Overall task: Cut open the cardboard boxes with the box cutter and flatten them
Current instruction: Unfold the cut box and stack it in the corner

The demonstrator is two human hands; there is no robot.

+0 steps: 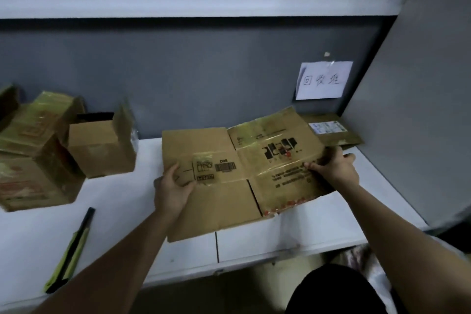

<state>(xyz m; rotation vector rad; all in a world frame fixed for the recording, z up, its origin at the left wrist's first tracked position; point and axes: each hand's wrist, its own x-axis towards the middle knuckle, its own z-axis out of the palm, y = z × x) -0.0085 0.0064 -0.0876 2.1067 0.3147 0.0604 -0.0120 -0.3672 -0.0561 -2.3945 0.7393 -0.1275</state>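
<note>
Cardboard flattened box (pixel 221 186), left hand (pixel 173 186), right hand (pixel 334 168) gripping side edges

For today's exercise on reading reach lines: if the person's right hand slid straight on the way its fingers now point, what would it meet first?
The right hand grips the flattened box at its right edge, fingers pointing left across the panel. Going straight on, it would probably meet only more of that taped cardboard, then the left hand; depth is unclear.

The left frame edge is cutting off the taped carton (pixel 30 160) and a dark box (pixel 7 102) behind it. The flattened box (pixel 229 181) is hiding the fingers of both hands and part of the flat piece (pixel 334 130) behind. Its small printing is blurring beyond reading. The worktop (pixel 280 237) is hiding the person's legs.
</note>
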